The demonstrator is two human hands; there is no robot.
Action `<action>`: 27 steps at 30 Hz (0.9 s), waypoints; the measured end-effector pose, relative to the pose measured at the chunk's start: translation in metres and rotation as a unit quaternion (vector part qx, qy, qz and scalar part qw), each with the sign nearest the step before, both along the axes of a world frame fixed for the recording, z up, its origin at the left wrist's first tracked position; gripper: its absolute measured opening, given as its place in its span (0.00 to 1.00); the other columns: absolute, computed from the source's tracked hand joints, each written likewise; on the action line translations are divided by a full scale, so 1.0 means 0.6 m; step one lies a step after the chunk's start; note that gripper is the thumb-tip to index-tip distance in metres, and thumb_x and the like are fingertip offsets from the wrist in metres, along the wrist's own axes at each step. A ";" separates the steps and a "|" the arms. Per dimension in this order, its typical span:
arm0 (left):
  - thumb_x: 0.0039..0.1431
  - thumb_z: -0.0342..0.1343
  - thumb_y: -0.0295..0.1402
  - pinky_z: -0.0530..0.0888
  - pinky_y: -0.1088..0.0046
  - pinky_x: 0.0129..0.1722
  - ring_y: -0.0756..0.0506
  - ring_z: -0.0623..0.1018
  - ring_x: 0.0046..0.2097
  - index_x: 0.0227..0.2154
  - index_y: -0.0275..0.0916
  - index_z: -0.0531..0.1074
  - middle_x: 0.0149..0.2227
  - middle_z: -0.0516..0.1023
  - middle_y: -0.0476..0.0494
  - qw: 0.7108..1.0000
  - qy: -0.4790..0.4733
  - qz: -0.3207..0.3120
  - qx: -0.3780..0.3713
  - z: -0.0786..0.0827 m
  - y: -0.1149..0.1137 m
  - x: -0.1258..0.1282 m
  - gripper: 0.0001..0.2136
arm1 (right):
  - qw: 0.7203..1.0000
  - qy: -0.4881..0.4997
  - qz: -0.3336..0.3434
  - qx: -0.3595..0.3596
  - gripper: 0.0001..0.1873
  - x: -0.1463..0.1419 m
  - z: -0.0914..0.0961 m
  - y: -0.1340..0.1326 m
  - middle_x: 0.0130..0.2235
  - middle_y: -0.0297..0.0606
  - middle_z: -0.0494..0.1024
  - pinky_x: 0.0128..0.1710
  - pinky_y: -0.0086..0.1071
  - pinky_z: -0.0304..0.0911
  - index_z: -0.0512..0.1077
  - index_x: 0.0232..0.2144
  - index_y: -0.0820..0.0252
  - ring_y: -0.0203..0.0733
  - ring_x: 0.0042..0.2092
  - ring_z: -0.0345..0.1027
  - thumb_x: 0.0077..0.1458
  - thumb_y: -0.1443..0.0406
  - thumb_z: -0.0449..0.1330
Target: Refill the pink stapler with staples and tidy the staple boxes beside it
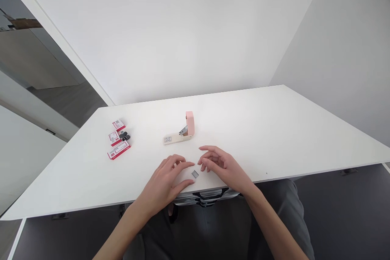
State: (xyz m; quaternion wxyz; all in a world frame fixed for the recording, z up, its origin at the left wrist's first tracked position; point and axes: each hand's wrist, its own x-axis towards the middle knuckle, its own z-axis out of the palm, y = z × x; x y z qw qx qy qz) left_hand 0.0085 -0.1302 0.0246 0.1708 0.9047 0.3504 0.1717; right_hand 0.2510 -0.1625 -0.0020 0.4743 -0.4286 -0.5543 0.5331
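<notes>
Near the front edge of the white table lies a small grey strip of staples (195, 174). My left hand (167, 178) is just left of it, thumb and forefinger apart on either side, holding nothing. On the other side, my right hand (219, 165) hovers with its fingers loosely curved and apart, and nothing shows in them. Beyond both hands stands a stapler (179, 136) with a cream base and a pink top arm, swung up to nearly upright. Its metal inner part shows at the hinge.
On the left of the table (243, 130) are three red-and-white boxes: one at the back (118, 124), one in the middle (114, 137) and one in front (119, 150). A small black object (124, 136) touches them. Black drawer handles (211, 196) sit below the front edge.
</notes>
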 end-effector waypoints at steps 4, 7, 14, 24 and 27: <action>0.72 0.55 0.39 0.74 0.63 0.51 0.43 0.76 0.49 0.49 0.49 0.77 0.50 0.75 0.43 0.999 0.012 -0.033 -0.012 0.001 0.014 0.013 0.09 | 1.000 0.006 -0.002 0.003 0.22 0.000 0.001 0.001 0.44 0.40 0.82 0.46 0.42 0.73 0.70 0.58 0.55 0.43 0.43 0.77 0.68 0.51 0.59; 0.72 0.55 0.39 0.73 0.62 0.51 0.42 0.75 0.49 0.42 0.44 0.76 0.48 0.76 0.43 0.999 -0.008 -0.030 -0.011 -0.004 0.022 0.009 0.07 | 1.000 0.010 -0.002 0.001 0.22 0.000 -0.001 0.002 0.44 0.41 0.82 0.46 0.42 0.73 0.70 0.58 0.55 0.43 0.42 0.77 0.69 0.51 0.59; 0.73 0.51 0.41 0.74 0.63 0.51 0.42 0.77 0.49 0.41 0.44 0.75 0.46 0.79 0.42 0.992 -0.075 0.039 -0.091 0.000 0.016 0.000 0.11 | 1.000 0.005 0.000 -0.001 0.20 0.000 -0.003 0.002 0.44 0.40 0.82 0.46 0.41 0.73 0.72 0.56 0.54 0.43 0.43 0.77 0.68 0.52 0.60; 0.73 0.50 0.46 0.75 0.65 0.51 0.43 0.79 0.48 0.38 0.43 0.77 0.46 0.81 0.43 0.949 -0.167 0.068 -0.258 0.023 0.001 0.050 0.16 | 0.998 -0.029 0.031 0.036 0.14 0.003 0.011 -0.002 0.44 0.37 0.83 0.49 0.41 0.73 0.80 0.48 0.51 0.44 0.45 0.76 0.62 0.54 0.67; 0.72 0.49 0.47 0.76 0.65 0.50 0.43 0.79 0.48 0.39 0.43 0.77 0.46 0.81 0.43 0.942 -0.171 0.080 -0.276 0.022 0.003 0.056 0.17 | 0.998 -0.027 0.037 0.042 0.13 0.003 0.013 -0.002 0.44 0.37 0.84 0.48 0.41 0.73 0.81 0.47 0.51 0.44 0.44 0.76 0.62 0.55 0.67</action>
